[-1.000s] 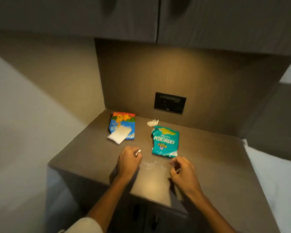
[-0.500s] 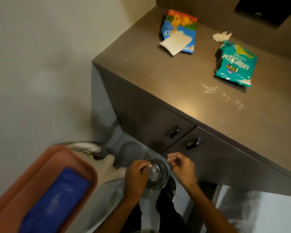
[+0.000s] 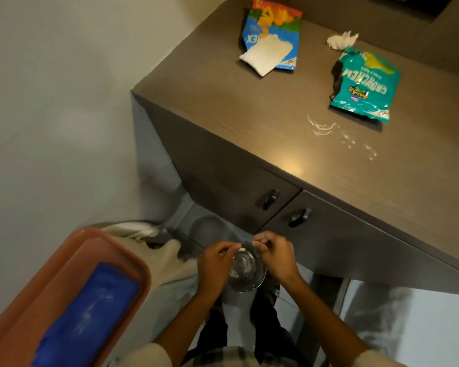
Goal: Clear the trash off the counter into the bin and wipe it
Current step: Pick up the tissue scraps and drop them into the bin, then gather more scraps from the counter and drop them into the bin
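My left hand pinches a small white scrap over a round, clear-looking bin on the floor below the counter. My right hand is pinched shut just right of the bin's rim, seemingly on another tiny pale bit. On the brown counter lie a blue and orange snack packet with a white napkin over it, a crumpled tissue and a teal snack packet. White crumbs or powder are smeared near the teal packet.
An orange tray holding a blue item fills the lower left, with a beige cloth beside it. Two dark drawer handles stick out of the cabinet front above my hands. A pale wall runs along the left.
The view swung from the countertop down to the floor. Both hands left the counter with pinched scraps and now hover over the bin, slightly closer together than half a second ago.
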`<state>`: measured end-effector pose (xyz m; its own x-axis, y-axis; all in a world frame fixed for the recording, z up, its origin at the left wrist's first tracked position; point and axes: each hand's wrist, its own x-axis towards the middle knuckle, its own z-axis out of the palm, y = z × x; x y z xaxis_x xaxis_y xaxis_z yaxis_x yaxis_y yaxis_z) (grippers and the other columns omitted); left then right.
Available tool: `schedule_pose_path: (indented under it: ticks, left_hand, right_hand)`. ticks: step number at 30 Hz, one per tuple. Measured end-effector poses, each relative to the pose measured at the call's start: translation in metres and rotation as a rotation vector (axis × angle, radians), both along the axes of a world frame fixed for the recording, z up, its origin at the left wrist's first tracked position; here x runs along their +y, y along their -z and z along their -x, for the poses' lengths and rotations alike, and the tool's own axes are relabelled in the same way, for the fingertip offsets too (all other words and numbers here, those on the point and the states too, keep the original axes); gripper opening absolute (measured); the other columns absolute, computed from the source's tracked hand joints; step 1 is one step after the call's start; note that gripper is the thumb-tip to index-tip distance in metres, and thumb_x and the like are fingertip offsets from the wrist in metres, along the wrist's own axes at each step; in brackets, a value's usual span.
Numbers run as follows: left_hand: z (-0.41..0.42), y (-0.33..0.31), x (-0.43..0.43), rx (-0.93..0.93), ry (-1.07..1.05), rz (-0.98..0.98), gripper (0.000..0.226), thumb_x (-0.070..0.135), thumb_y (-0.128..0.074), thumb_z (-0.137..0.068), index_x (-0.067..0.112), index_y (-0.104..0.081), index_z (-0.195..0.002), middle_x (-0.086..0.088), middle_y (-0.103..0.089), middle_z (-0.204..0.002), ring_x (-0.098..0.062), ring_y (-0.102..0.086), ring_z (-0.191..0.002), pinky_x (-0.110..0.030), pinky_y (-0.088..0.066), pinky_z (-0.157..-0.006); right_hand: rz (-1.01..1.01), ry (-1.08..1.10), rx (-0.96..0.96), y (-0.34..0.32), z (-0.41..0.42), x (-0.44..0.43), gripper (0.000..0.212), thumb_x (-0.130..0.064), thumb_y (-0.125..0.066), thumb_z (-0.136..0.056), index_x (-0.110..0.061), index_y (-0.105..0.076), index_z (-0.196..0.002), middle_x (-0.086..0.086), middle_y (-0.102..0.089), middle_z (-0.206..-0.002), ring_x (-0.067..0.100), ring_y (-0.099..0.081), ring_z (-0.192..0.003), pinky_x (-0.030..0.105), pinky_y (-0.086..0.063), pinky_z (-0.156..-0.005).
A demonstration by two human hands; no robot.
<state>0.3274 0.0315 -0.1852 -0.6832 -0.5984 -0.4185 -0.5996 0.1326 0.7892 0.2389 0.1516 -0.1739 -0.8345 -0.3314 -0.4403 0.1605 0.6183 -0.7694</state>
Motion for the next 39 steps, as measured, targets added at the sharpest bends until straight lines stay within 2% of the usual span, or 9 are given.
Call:
schedule_pose_path:
  ticks: [4,7,10,12,20,23,29,34,39]
  left_hand:
    - [0.035,-0.07,0.0,0.272,-0.077,0.029,0.018,0.023,-0.07,-0.084,0.041,-0.069,-0.082,0.005,-0.075,-0.081,-0.007,-0.068,-0.062,-0.024,-0.059,-0.063]
    - [0.072,-0.117,0.012,0.521,-0.013,0.026,0.014,0.022,-0.071,-0.083,0.032,-0.073,-0.093,0.009,-0.073,-0.09,-0.007,-0.068,-0.062,-0.015,-0.056,-0.057]
    - [0.116,-0.143,0.041,0.663,0.199,0.187,0.016,0.016,-0.071,-0.083,0.019,-0.073,-0.099,0.004,-0.074,-0.096,-0.006,-0.07,-0.075,-0.022,-0.06,-0.065]
    - [0.143,-0.15,0.062,0.685,0.35,0.321,0.014,0.014,-0.072,-0.083,0.012,-0.074,-0.097,-0.002,-0.075,-0.097,-0.01,-0.07,-0.085,-0.03,-0.061,-0.075]
    - [0.207,-0.146,0.1,0.533,0.614,0.637,0.022,0.03,-0.07,-0.085,0.02,-0.072,-0.104,0.0,-0.074,-0.106,-0.011,-0.07,-0.091,-0.025,-0.059,-0.083]
    - [0.221,-0.148,0.075,0.555,0.493,0.766,0.016,0.033,-0.072,-0.083,0.026,-0.074,-0.097,0.007,-0.074,-0.103,-0.007,-0.069,-0.086,-0.017,-0.054,-0.07]
    - [0.275,-0.156,-0.016,0.318,0.206,0.984,0.021,0.031,-0.066,-0.086,0.022,-0.07,-0.105,0.0,-0.071,-0.108,-0.019,-0.061,-0.098,-0.034,-0.051,-0.076]
    - [0.313,-0.154,-0.06,0.057,0.154,0.93,0.049,0.035,-0.057,-0.09,0.019,-0.046,-0.135,-0.007,-0.05,-0.139,-0.025,-0.047,-0.124,-0.038,-0.043,-0.095]
    - [0.331,-0.158,-0.071,-0.071,0.196,0.85,0.056,0.028,-0.056,-0.093,0.017,-0.033,-0.143,-0.014,-0.054,-0.131,-0.029,-0.052,-0.117,-0.041,-0.045,-0.093]
  right_hand:
    - [0.177,0.03,0.509,-0.085,0.014,0.009,0.009,-0.017,-0.068,-0.086,-0.021,-0.071,-0.094,-0.008,-0.064,-0.086,0.0,-0.061,-0.079,0.01,-0.048,-0.072]
    - [0.231,0.061,0.787,-0.142,0.042,0.033,0.011,-0.017,-0.066,-0.086,-0.017,-0.07,-0.096,-0.006,-0.066,-0.088,0.001,-0.061,-0.078,0.007,-0.047,-0.067]
    - [0.065,0.187,0.786,-0.166,0.085,0.066,0.013,-0.013,-0.068,-0.085,-0.017,-0.07,-0.097,-0.003,-0.068,-0.089,0.005,-0.061,-0.075,0.006,-0.045,-0.063]
    - [-0.119,0.248,0.716,-0.167,0.111,0.089,0.011,-0.019,-0.067,-0.085,-0.023,-0.068,-0.096,-0.003,-0.068,-0.089,0.013,-0.062,-0.08,0.021,-0.047,-0.066]
    - [-0.349,0.236,0.603,-0.147,0.175,0.148,0.005,-0.024,-0.067,-0.084,-0.028,-0.069,-0.084,-0.003,-0.069,-0.091,0.015,-0.056,-0.088,0.024,-0.039,-0.073]
    - [-0.275,0.209,0.668,-0.156,0.193,0.152,0.005,-0.029,-0.067,-0.085,-0.026,-0.071,-0.087,-0.005,-0.066,-0.089,0.015,-0.057,-0.087,0.028,-0.045,-0.075]
    - [-0.098,0.085,0.785,-0.2,0.283,0.073,0.007,-0.024,-0.067,-0.085,-0.019,-0.071,-0.087,0.0,-0.07,-0.09,0.017,-0.063,-0.081,0.034,-0.051,-0.073]
    - [-0.373,-0.191,0.796,-0.206,0.372,-0.014,0.023,-0.027,-0.06,-0.089,-0.013,-0.061,-0.108,0.014,-0.062,-0.109,0.032,-0.059,-0.102,0.043,-0.051,-0.08]
    - [-0.599,-0.236,0.643,-0.186,0.417,-0.038,0.027,-0.022,-0.053,-0.091,-0.009,-0.064,-0.112,0.018,-0.063,-0.117,0.035,-0.06,-0.107,0.044,-0.052,-0.087]
